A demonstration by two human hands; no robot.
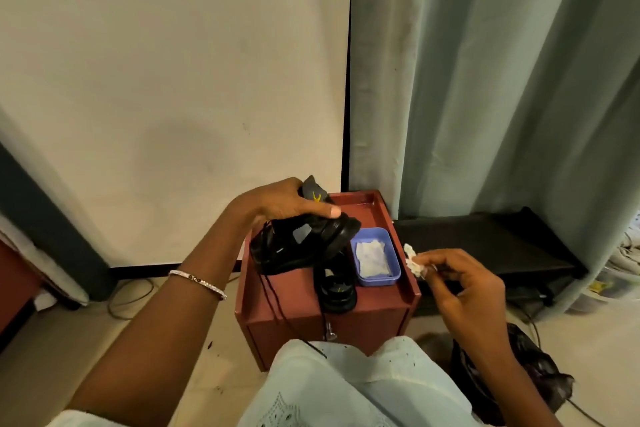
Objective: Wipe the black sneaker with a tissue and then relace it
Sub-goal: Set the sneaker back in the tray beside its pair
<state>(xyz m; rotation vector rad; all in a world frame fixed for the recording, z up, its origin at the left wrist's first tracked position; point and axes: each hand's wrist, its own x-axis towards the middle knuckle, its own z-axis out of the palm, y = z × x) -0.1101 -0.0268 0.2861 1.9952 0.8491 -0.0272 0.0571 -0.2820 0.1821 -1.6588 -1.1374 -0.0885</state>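
My left hand (277,204) grips a black sneaker (298,243) from above and holds it tilted over the red-brown box table (284,295). Its black laces (273,302) hang loose down the front of the table. A second black sneaker (336,291) stands on the table below and right of the held one. My right hand (464,284) is off the table's right side and pinches a crumpled white tissue (414,262) at the fingertips. A blue tray (375,256) with a flat white tissue in it sits on the table between the two hands.
A cream wall is behind the table and a grey-green curtain (485,80) hangs at the right. A low black shelf (502,246) sits right of the table. A black bag (519,374) lies on the floor by my right forearm. Cables run along the floor at left.
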